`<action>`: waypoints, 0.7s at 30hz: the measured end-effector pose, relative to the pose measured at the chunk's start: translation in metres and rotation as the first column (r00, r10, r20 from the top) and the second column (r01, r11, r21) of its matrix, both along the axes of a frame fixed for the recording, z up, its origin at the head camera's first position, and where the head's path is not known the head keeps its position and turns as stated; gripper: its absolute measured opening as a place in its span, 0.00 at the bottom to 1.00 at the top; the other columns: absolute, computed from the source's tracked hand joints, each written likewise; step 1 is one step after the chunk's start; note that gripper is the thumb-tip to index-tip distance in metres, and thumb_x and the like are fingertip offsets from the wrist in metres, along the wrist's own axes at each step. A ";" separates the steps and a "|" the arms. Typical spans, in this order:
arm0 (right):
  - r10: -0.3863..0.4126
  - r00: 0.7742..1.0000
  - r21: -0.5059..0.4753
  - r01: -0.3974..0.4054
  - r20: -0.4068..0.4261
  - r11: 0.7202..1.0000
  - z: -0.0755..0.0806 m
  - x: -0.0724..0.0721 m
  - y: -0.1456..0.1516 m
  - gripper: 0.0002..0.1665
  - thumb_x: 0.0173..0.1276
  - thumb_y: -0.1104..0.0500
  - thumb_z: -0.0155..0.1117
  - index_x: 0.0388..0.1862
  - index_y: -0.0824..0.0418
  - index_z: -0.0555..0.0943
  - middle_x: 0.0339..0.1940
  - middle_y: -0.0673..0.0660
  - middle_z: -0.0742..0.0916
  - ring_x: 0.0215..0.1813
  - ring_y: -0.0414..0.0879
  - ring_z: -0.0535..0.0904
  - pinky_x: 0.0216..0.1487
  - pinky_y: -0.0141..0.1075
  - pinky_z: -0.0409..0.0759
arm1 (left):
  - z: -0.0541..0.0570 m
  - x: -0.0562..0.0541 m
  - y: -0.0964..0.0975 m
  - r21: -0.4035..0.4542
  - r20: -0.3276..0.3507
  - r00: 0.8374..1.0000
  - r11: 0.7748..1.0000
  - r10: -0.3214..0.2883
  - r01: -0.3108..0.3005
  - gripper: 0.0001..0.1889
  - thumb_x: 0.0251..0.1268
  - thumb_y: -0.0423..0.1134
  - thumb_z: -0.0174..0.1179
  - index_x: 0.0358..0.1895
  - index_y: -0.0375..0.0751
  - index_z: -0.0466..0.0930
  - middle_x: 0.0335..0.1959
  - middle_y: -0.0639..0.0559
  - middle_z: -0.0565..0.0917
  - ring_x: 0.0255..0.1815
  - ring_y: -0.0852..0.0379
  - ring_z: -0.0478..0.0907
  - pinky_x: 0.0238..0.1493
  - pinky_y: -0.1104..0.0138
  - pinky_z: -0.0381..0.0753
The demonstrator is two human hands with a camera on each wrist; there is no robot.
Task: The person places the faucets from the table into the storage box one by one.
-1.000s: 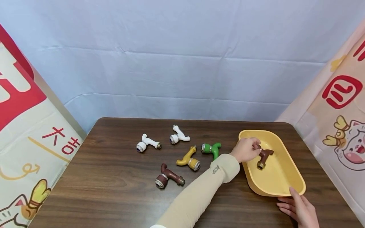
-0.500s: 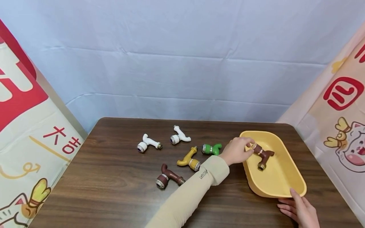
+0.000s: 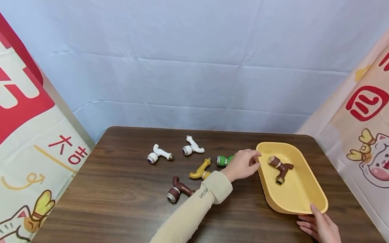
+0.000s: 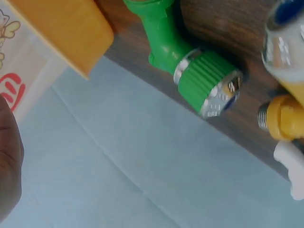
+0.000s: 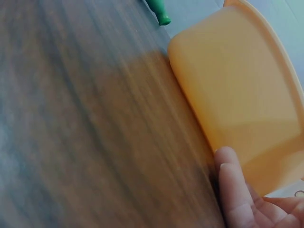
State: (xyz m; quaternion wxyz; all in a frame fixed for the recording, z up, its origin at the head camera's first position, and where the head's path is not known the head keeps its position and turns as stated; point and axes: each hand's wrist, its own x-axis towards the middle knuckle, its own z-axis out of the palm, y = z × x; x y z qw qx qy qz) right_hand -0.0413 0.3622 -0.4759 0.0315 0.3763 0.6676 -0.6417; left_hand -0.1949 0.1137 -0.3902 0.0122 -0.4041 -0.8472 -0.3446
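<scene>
A brown tap [image 3: 282, 169] with a metal-banded knob lies inside the yellow plastic basin [image 3: 293, 197] on the right of the table. Just outside the basin's left rim, my left hand [image 3: 242, 164] hovers with bent fingers and nothing in its grasp. It partly covers a green tap [image 3: 222, 161], which shows larger in the left wrist view, its ribbed green knob [image 4: 204, 78] turned toward the camera. My right hand [image 3: 324, 226] holds the basin's near right corner, thumb over the rim and fingers against the outer wall.
Left of the basin lie a yellow tap [image 3: 199, 172], a second brown tap [image 3: 177, 190] and two white ones, a left white tap [image 3: 158, 153] and a right white tap [image 3: 193, 146]. The left sleeve [image 3: 188, 216] crosses the front of the wooden table [image 3: 106, 195]. Cloth hangs behind.
My left hand has let go of the brown tap in the basin and drawn back left over the rim, toward the green tap. The right hand has stayed at the basin's corner.
</scene>
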 end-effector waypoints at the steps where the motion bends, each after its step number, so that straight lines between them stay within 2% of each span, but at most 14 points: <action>1: -0.004 1.000 0.001 0.004 -0.001 1.000 0.000 0.000 0.000 0.45 0.62 0.31 0.44 0.55 0.71 0.59 0.23 0.54 0.84 0.28 0.48 0.83 0.35 0.42 0.80 | 0.001 0.001 -0.002 -0.008 -0.013 1.000 1.000 -0.001 0.001 0.16 0.64 0.37 0.54 0.54 0.40 0.75 0.34 0.55 0.78 0.27 0.68 0.70 0.29 0.82 0.66; 7: -0.021 1.000 0.012 0.021 0.003 1.000 -0.001 0.001 -0.002 0.47 0.62 0.31 0.43 0.56 0.72 0.58 0.23 0.54 0.84 0.28 0.48 0.83 0.35 0.42 0.80 | 0.004 0.009 -0.013 -0.074 -0.125 0.992 0.997 0.015 -0.025 0.16 0.64 0.40 0.54 0.55 0.43 0.74 0.43 0.53 0.78 0.35 0.65 0.74 0.32 0.80 0.68; 13: -0.010 1.000 0.012 0.010 -0.001 1.000 0.000 0.001 -0.002 0.47 0.62 0.31 0.43 0.59 0.72 0.57 0.23 0.54 0.84 0.28 0.48 0.83 0.34 0.41 0.80 | 0.005 0.015 -0.026 -0.087 -0.163 0.986 0.995 0.025 -0.040 0.15 0.64 0.41 0.55 0.53 0.44 0.75 0.45 0.53 0.78 0.39 0.64 0.76 0.35 0.79 0.71; 21: -0.010 1.000 0.009 0.010 -0.002 1.000 0.000 0.000 -0.001 0.47 0.62 0.31 0.44 0.60 0.71 0.57 0.23 0.54 0.84 0.28 0.48 0.83 0.34 0.41 0.80 | 0.005 0.021 -0.040 -0.147 -0.216 0.976 0.987 0.029 -0.062 0.16 0.65 0.42 0.54 0.54 0.43 0.75 0.46 0.52 0.78 0.34 0.64 0.75 0.32 0.78 0.71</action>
